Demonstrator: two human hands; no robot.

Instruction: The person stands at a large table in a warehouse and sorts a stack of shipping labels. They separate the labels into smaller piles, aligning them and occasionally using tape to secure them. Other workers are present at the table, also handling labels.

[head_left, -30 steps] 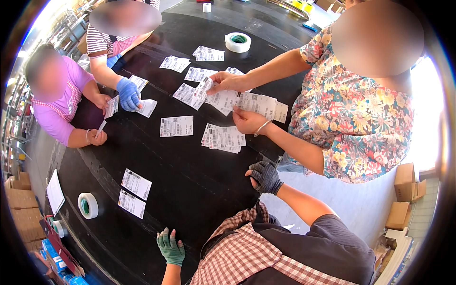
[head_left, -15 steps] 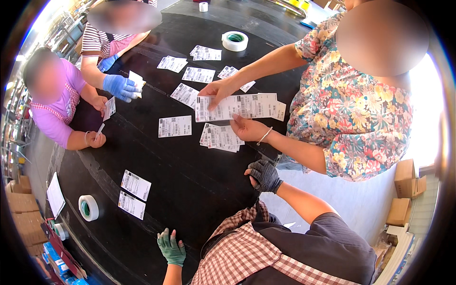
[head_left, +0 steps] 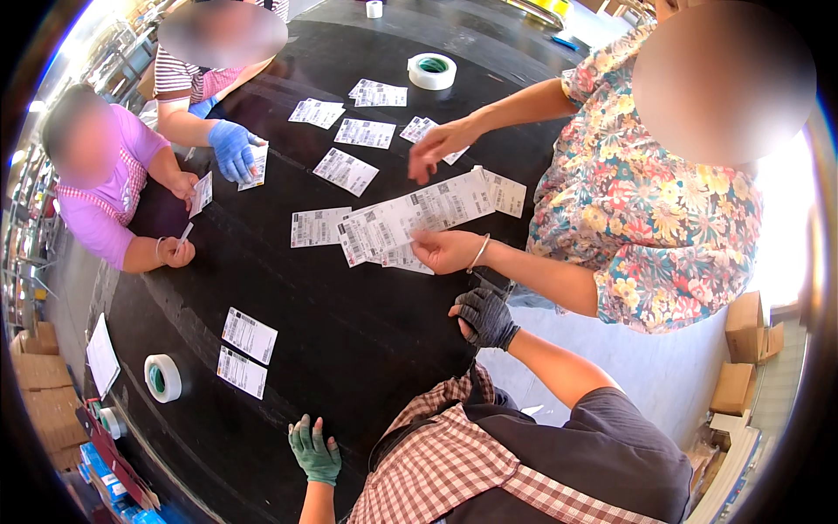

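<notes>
My left hand [head_left: 314, 450], in a green glove with bare fingertips, rests on the black table [head_left: 349, 349] near its front edge. Its fingers are spread and it holds nothing. In a dark grey glove, my right hand [head_left: 485, 318] lies at the table's right edge, fingers curled in, with nothing visible in it. Left of my left hand lie two white printed labels [head_left: 250, 335], one above the other. Ahead of my right hand, a co-worker in a floral top holds a long strip of labels [head_left: 419, 214] by one hand [head_left: 449, 251], over other labels; the co-worker's other hand [head_left: 441, 147] is raised, empty.
More labels [head_left: 365, 134] lie across the far table. Tape rolls stand at the far side [head_left: 432, 72] and left [head_left: 162, 378]. Two co-workers at the left handle labels, one wearing a blue glove [head_left: 234, 150]. A white sheet [head_left: 103, 356] lies by the left edge; cardboard boxes [head_left: 733, 389] stand right.
The floral-topped co-worker's strip has tilted and shifted left and nearer; one of that person's hands has let go and drawn back. The blue-gloved hand has lowered its label to the table. My hands stay put.
</notes>
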